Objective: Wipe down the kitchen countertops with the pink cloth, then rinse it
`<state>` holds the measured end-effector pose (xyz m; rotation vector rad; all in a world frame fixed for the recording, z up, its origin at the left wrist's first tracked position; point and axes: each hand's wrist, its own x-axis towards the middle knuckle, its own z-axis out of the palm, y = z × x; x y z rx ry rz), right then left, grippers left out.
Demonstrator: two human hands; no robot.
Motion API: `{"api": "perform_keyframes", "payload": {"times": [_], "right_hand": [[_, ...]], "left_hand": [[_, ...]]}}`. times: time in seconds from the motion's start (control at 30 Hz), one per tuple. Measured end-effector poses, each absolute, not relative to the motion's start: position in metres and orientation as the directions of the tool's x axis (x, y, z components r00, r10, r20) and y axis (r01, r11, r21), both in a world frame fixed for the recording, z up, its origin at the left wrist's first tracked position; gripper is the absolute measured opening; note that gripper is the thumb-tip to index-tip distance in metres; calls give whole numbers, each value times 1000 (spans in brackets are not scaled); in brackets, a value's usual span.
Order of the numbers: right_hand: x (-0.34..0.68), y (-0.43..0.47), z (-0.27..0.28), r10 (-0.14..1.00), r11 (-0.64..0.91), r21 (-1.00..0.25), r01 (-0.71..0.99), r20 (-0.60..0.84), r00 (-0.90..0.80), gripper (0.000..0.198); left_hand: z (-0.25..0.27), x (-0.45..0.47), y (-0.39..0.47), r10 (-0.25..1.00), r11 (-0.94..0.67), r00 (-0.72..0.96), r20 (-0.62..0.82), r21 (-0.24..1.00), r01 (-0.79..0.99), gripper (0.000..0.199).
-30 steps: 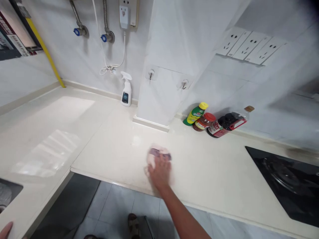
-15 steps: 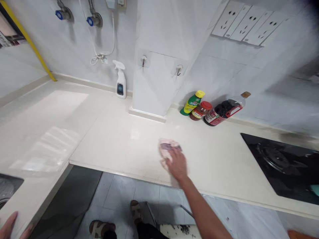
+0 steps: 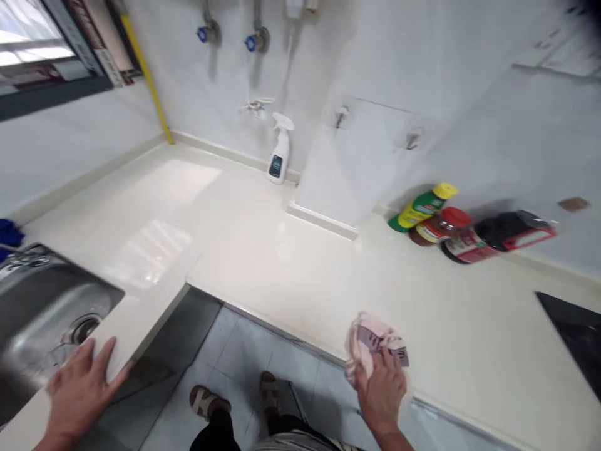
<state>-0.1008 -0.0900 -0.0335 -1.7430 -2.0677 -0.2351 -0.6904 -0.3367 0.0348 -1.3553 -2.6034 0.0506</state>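
A pale pink cloth (image 3: 369,335) with a purple-grey printed patch lies bunched at the counter's front edge. My right hand (image 3: 384,385) presses on it from above, fingers bent over its near side. My left hand (image 3: 84,382) rests with fingers spread on the counter strip between the sink (image 3: 35,313) and the inner edge, its thumb at that edge. The left palm touches nothing but the counter (image 3: 277,269).
Against the wall stand a white spray bottle (image 3: 280,150), a green bottle with yellow cap (image 3: 420,210), a red-lidded jar (image 3: 439,227) and a large dark sauce bottle (image 3: 493,238). A black cooktop (image 3: 575,338) is at the right. A wall pillar (image 3: 323,219) juts onto the counter.
My right hand has drawn the cloth toward me to the counter's front edge. My left hand has come further into view beside the sink. The camera has turned left.
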Motion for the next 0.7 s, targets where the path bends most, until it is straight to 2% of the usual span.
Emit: {"api": "perform_keyframes", "payload": {"times": [0.17, 0.3, 0.43, 0.57, 0.7], "right_hand": [[-248, -101, -23, 732, 605, -52, 794, 429, -529, 46], [-372, -94, -3, 584, 801, -79, 594, 326, -744, 62], [-488, -71, 23, 436, 887, -208, 411, 90, -895, 85], [-551, -44, 40, 351, 907, -246, 342, -8, -936, 70], [-528, -42, 39, 368, 906, -225, 360, -5, -930, 67]], "left_hand": [[38, -685, -336, 818, 565, -532, 219, -133, 814, 56], [28, -690, -346, 823, 557, -524, 220, -127, 821, 58], [24, -691, -351, 809, 575, -543, 225, -108, 811, 57], [26, -691, -353, 813, 568, -545, 205, -72, 820, 59], [26, -692, -354, 810, 573, -554, 195, -62, 817, 61]]}}
